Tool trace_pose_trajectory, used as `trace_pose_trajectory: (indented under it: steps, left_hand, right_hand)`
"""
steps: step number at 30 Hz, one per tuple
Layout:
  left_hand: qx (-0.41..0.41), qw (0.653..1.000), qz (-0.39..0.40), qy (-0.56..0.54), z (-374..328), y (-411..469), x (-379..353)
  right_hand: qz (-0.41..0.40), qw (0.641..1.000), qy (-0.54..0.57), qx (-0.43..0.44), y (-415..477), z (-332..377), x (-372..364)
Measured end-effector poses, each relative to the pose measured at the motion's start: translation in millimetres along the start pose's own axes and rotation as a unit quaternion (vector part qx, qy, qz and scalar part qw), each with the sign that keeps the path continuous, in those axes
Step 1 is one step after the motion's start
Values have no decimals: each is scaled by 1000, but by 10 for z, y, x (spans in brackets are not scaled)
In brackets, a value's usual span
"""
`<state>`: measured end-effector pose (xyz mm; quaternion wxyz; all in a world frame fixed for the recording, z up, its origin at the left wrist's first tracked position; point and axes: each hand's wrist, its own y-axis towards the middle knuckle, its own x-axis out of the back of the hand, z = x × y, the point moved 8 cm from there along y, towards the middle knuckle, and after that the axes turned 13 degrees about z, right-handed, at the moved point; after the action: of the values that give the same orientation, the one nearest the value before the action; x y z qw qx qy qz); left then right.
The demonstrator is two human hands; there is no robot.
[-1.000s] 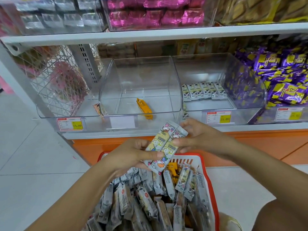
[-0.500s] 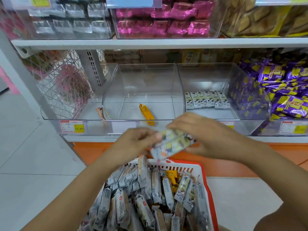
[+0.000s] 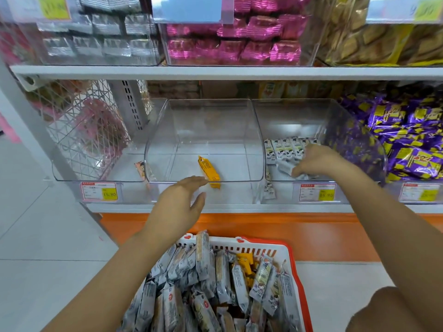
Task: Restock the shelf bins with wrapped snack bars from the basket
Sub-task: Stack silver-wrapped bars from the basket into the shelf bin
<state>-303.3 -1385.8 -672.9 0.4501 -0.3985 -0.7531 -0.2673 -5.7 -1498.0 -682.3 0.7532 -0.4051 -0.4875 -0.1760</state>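
Taking the clear middle bin (image 3: 211,125) as the reference point: only a single orange bar (image 3: 208,171) is seen lying in it, tilted, down by the front lip. The left hand (image 3: 182,202) is held just in front of that lip, palm down, fingers straight and a bit spread, nothing gripped. Its fingertips are close to the orange bar, but contact can't really be made out.

The right hand (image 3: 316,161) is reached into the next bin (image 3: 287,116), immediately right of the middle bin. Its fingers are curled down over a small bunch of grey snack bars (image 3: 285,169), low near the front of that bin. Behind them a neat row of bars (image 3: 285,146) is lined up.

Below and in front of the middle bin, the red-rimmed basket (image 3: 266,245) is piled with wrapped bars (image 3: 203,283), mostly grey, with a couple of orange ones mixed in. A stray bar (image 3: 269,188) is wedged in the gap at the middle bin's right front corner, and a pinkish bar (image 3: 141,168) is lodged on its left side. Further right of the middle bin purple packs (image 3: 407,144) are heaped up, and pink packs (image 3: 235,44) are stacked on the shelf above it.
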Motion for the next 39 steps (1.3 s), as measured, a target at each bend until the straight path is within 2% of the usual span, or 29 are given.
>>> trace_pose_trajectory:
  steps: [6, 9, 18, 20, 23, 25, 28, 30, 33, 36, 39]
  left_hand:
    - [4, 1000, -6, -6, 15, 33, 3]
    - [3, 1000, -9, -6, 24, 34, -6]
    - [-1, 1000, 4, -1, 35, 20, -56]
    - [-7, 1000, 12, -2, 11, -5, -75]
    - [-22, 1000, 13, -3, -25, -79, -93]
    - [-29, 1000, 0, -8, -23, -157, -101]
    - [-28, 999, -24, -21, 23, -300, -122]
    - [-13, 1000, 0, -13, 111, -378, -199]
    - [48, 985, 154, 55, 355, -509, -499]
    - [124, 928, 325, 136, 697, -751, -871]
    - [142, 872, 446, 144, 913, -1008, -1214]
  right_hand:
    - [56, 997, -34, -51, 264, 99, -270]
    - [85, 995, -38, -32, 314, 200, -359]
    - [68, 997, -6, 24, 241, 255, -324]
    - [20, 999, 0, 26, 181, 218, -236]
    - [-135, 990, 5, 44, -138, 222, 14]
    - [-221, 971, 8, 88, -465, 318, 158]
    - [-259, 950, -12, 173, -919, 575, 158]
    - [-238, 943, -55, 225, -1135, 793, -51]
    - [-143, 943, -99, 283, -1311, 1045, -641]
    - [5, 950, -127, 284, -1265, 1160, -1451]
    - [156, 957, -75, 235, -1092, 1159, -2187]
